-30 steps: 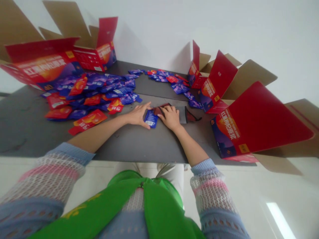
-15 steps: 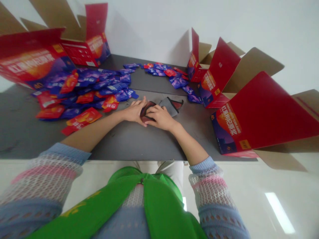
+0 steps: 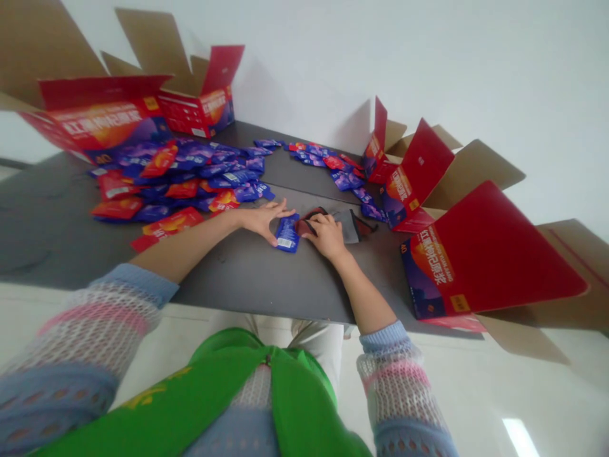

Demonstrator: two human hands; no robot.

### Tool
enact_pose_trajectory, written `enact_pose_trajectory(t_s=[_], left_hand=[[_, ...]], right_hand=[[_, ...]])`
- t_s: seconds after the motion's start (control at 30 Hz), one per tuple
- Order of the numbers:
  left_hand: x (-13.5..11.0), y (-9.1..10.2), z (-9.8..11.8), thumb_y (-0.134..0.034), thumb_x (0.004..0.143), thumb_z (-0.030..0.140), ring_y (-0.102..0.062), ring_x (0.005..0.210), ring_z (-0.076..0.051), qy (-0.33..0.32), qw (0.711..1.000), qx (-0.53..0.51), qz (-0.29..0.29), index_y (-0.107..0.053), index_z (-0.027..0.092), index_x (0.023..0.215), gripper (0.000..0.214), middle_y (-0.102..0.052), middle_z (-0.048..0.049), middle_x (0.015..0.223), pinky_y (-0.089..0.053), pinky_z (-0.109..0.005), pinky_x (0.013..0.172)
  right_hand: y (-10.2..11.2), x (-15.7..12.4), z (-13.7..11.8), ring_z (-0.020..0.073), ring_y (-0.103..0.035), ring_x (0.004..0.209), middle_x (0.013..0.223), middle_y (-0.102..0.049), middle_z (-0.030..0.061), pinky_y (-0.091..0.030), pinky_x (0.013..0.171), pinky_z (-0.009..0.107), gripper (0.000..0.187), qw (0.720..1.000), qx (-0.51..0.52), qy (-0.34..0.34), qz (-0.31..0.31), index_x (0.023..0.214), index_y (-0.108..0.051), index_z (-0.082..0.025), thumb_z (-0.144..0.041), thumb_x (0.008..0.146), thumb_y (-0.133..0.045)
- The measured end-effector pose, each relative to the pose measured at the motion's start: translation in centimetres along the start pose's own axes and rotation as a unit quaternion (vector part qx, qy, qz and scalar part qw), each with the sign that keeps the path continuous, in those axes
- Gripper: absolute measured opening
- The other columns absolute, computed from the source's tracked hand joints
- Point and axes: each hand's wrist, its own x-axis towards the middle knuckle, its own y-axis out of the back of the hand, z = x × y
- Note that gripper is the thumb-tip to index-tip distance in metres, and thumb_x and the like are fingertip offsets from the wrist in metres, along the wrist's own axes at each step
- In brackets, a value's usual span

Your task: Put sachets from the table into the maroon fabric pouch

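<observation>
A blue sachet (image 3: 287, 233) with a white label panel lies flat on the table between my hands. My left hand (image 3: 263, 220) is at its left side, thumb and fingers spread apart, the thumb touching or very near its lower edge. My right hand (image 3: 327, 235) has its fingers curled over the left end of a small grey pouch (image 3: 346, 226) with black edging and reddish-brown parts. That end is partly hidden under the fingers, and the pouch's exact kind is unclear.
A heap of blue and red sachets (image 3: 190, 171) lies at the left. More sachets (image 3: 345, 180) trail along the back right. Open red cartons stand behind the heap (image 3: 114, 124) and along the right side (image 3: 431, 273). The table's front edge (image 3: 266, 310) is close to my body.
My hands have moved apart, and the blue sachet now shows between them. The left hand has spread off the pouch; the pouch has shifted right with my right hand. The camera view has shifted.
</observation>
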Motion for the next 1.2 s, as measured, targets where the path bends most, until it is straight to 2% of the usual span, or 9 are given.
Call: enact_pose_trajectory(t_s=[0.23,0.33,0.43,0.5,0.77,0.93,1.0,1.07,1.2], left_hand=[[0.1,-0.7,0.8,-0.077,0.057,0.076,-0.001,0.154,-0.052,-0.015,1.0,0.018,-0.004,-0.013,0.028,0.166,0.136,0.013,-0.0188,0.171,-0.01,-0.066,0.12],[0.4,-0.9,0.5,-0.078,0.056,0.075,-0.001,0.155,-0.051,-0.006,1.0,0.021,0.004,-0.004,0.023,0.166,0.142,0.001,-0.0222,0.171,-0.009,-0.063,0.121],[0.6,-1.4,0.1,-0.079,0.053,0.072,-0.006,0.155,-0.048,0.001,1.0,0.003,0.031,0.018,0.012,0.162,0.158,-0.017,-0.0288,0.167,-0.012,-0.059,0.121],[0.6,-1.7,-0.2,-0.079,0.052,0.073,-0.008,0.155,-0.048,0.001,0.999,-0.006,0.043,0.027,0.008,0.158,0.163,-0.022,-0.0306,0.165,-0.014,-0.057,0.121],[0.6,-1.8,-0.8,-0.077,0.052,0.077,-0.008,0.155,-0.048,-0.008,0.999,0.009,0.036,0.027,0.012,0.158,0.163,-0.018,-0.029,0.167,-0.011,-0.057,0.121],[0.5,-1.7,-0.5,-0.079,0.051,0.076,-0.008,0.154,-0.048,0.003,1.0,0.01,0.025,0.027,0.005,0.157,0.166,-0.018,-0.0293,0.167,-0.01,-0.057,0.122],[0.3,-1.6,-0.2,-0.077,0.055,0.076,-0.006,0.154,-0.047,-0.011,1.0,0.009,0.017,0.029,0.005,0.156,0.163,-0.019,-0.0278,0.167,-0.007,-0.058,0.122],[0.3,-1.4,0.0,-0.076,0.058,0.076,-0.002,0.155,-0.045,-0.034,0.999,0.007,0.008,0.031,0.01,0.156,0.16,-0.022,-0.0232,0.168,-0.003,-0.058,0.122],[0.3,-1.1,0.2,-0.078,0.057,0.075,0.001,0.156,-0.045,-0.042,0.999,0.008,0.0,0.022,0.019,0.161,0.154,-0.018,-0.0178,0.17,0.0,-0.059,0.122]], right_hand=[[-1.0,0.1,0.2,0.0316,-0.049,0.118,0.13,-0.066,0.0124,-0.04,0.087,0.047,0.04,0.999,-0.031,0.001,0.034,0.13,-0.067,-0.025,-0.047,0.102,-0.05],[-1.2,0.5,-0.7,0.0309,-0.049,0.119,0.132,-0.065,0.0119,-0.039,0.088,0.047,0.041,0.999,-0.035,0.015,0.035,0.133,-0.064,-0.022,-0.046,0.102,-0.05],[-1.4,1.3,-1.7,0.0311,-0.047,0.122,0.136,-0.063,0.0125,-0.038,0.09,0.047,0.041,0.998,-0.042,0.034,0.022,0.135,-0.062,-0.021,-0.043,0.102,-0.052],[-1.4,1.8,-2.2,0.0316,-0.046,0.124,0.138,-0.062,0.0135,-0.037,0.092,0.047,0.041,0.998,-0.047,0.047,0.01,0.136,-0.061,-0.02,-0.04,0.101,-0.054],[1.1,1.1,-4.0,0.0298,-0.044,0.125,0.135,-0.063,0.0122,-0.035,0.092,0.045,0.033,0.986,0.013,0.155,-0.066,0.129,-0.067,-0.02,-0.032,0.101,-0.056],[2.8,0.1,-3.8,0.0266,-0.048,0.123,0.126,-0.068,0.0066,-0.032,0.087,0.038,0.02,0.961,0.084,0.229,-0.128,0.111,-0.073,-0.022,-0.032,0.096,-0.065],[3.1,-0.2,-3.2,0.0251,-0.05,0.12,0.122,-0.069,0.0042,-0.031,0.088,0.037,0.017,0.952,0.11,0.242,-0.152,0.108,-0.074,-0.024,-0.032,0.095,-0.067],[3.2,-0.5,-2.5,0.0238,-0.052,0.116,0.12,-0.07,0.003,-0.03,0.09,0.037,0.015,0.946,0.127,0.246,-0.169,0.105,-0.075,-0.025,-0.033,0.095,-0.067],[3.1,-0.6,-1.5,0.023,-0.053,0.113,0.118,-0.07,0.0026,-0.031,0.092,0.037,0.015,0.949,0.131,0.226,-0.174,0.103,-0.076,-0.026,-0.034,0.095,-0.066]])
